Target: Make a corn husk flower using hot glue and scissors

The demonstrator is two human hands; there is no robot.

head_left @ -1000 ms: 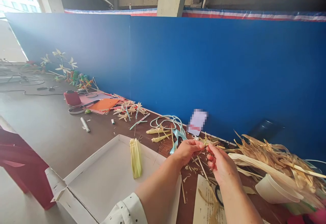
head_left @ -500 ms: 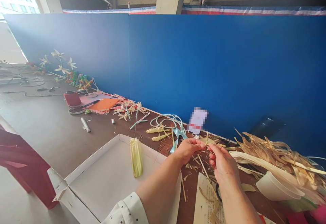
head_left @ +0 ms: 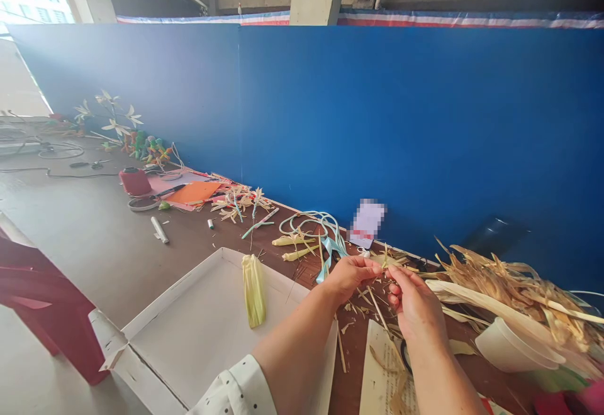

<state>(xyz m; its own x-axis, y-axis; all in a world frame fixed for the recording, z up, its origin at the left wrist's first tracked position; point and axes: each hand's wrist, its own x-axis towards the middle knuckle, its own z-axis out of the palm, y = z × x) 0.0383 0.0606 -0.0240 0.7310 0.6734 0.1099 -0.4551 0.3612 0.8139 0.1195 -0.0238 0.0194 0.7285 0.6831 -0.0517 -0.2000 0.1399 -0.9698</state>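
Observation:
My left hand (head_left: 348, 276) and my right hand (head_left: 415, 308) meet above the brown table (head_left: 94, 239), fingertips pinched together on a thin dry husk strip (head_left: 384, 265) between them. The left pinches its end from the left, the right grips it from below. Loose husk scraps lie on the table under both hands. A folded pale-green husk bundle (head_left: 253, 289) lies in the white cardboard tray (head_left: 189, 333) left of my left forearm.
A heap of dry husks (head_left: 514, 289) and a white cup (head_left: 516, 346) sit at the right. Light-blue ribbon (head_left: 325, 236), orange paper (head_left: 195, 192), a red spool (head_left: 134, 181), scissors and husk flowers (head_left: 113, 119) line the blue partition (head_left: 377, 126). A red chair (head_left: 38, 308) stands at left.
Both hands stay pinched on the strip; the right hand has shifted slightly up and toward the left hand. The view has barely moved.

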